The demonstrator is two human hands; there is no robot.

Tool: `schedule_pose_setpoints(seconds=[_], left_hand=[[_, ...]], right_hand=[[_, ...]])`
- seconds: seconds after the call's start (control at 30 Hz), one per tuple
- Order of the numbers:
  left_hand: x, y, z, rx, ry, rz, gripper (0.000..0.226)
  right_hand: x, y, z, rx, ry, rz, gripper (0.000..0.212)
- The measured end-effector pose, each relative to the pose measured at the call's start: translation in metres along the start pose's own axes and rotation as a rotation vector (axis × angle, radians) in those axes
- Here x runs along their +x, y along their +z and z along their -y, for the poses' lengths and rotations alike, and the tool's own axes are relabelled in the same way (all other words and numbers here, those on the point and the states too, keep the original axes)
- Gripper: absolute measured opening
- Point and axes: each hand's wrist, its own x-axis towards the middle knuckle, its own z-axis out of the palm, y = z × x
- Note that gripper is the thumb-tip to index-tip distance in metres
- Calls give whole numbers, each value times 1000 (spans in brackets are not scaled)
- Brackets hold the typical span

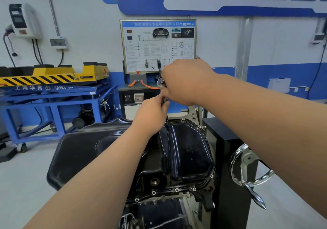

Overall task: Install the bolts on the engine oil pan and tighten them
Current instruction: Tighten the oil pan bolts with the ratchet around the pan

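Oil pan (185,150) sits below your hands: your right hand (184,81) curls round the ratchet (161,83), your left hand (152,112) pinches its shaft (164,99) over the far rim.

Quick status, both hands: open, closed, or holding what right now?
Left hand: closed, fingers curled round the extension shaft under the ratchet.
Right hand: closed, gripping the ratchet at its head.

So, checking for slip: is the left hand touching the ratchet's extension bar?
Touching. Head view shows the left hand pinching the extension bar below the ratchet.
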Motion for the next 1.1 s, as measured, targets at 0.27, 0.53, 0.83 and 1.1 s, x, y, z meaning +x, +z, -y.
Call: schedule_pose_setpoints(seconds=[0.27, 0.53, 0.83, 1.1], left_hand=[[-1, 0, -5, -3, -34, -29, 34], [-5, 0, -4, 47, 71, 16, 26], [-2, -1, -8, 111, 8, 137, 21], [-5, -1, -5, 51, 70, 181, 29]], right_hand=[[-7, 3, 1, 62, 204, 33, 35], [-16, -1, 0, -28, 34, 82, 32], [-20, 5, -2, -36, 95, 104, 43], [-16, -4, -6, -158, -24, 120, 37]])
